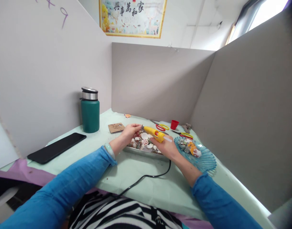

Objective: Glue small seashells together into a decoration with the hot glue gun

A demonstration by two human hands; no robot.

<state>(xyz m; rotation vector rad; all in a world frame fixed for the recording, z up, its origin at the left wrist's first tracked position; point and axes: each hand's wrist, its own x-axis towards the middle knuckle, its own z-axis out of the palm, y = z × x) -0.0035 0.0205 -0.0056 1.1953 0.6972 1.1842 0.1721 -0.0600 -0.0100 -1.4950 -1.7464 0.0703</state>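
Note:
My right hand (167,147) is wrapped round a yellow hot glue gun (152,131), whose nozzle points left and whose clear glue stick juts out at the back. My left hand (131,132) is closed in a pinch right at the nozzle tip. A small dark piece shows at its fingertips, too small to name. Beneath both hands lies a metal tray (146,153) of assorted seashells (145,136). To the right of my right hand, a blue scalloped glass plate (208,160) bears more shells and an orange piece.
A green bottle (90,115) and a black phone (57,147) are at the left. Behind the tray are a brown card (116,128), red-and-yellow scissors (162,127), more scissors (184,135) and a red cup (174,124). The black cord (146,176) runs toward my lap. Grey partitions (157,79) enclose the table.

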